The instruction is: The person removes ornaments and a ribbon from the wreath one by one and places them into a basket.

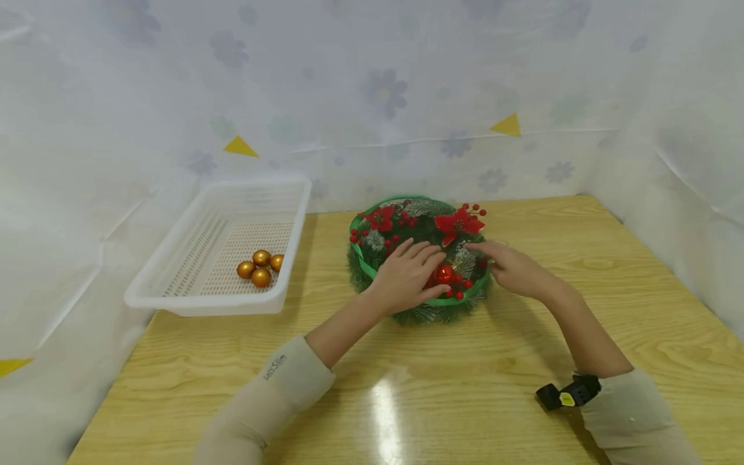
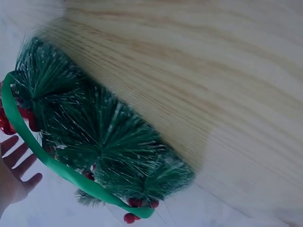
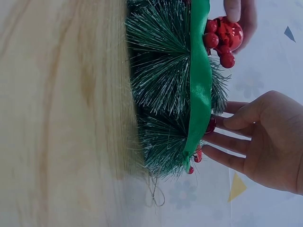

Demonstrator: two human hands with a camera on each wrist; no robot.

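Observation:
A green wreath (image 1: 430, 314) with a green ribbon (image 1: 361, 261) lies on the table, trimmed with red poinsettias (image 1: 458, 224), red berries and frosted sprigs. My left hand (image 1: 407, 276) lies over its near left part, fingers stretched toward the middle, beside a shiny red ball (image 1: 444, 273). At the right rim is my right hand (image 1: 519, 270), its index finger reaching over the ribbon. In the right wrist view, the fingers of that hand (image 3: 270, 139) extend to the wreath, with a dark red ball (image 3: 211, 124) by the fingertips.
A white plastic basket (image 1: 203, 303) stands on the left, with several gold balls (image 1: 261, 278) inside. The wooden table (image 1: 465, 394) meets a flowered white curtain (image 1: 383, 90) at the back. A black strap device (image 1: 569, 394) is on the right wrist.

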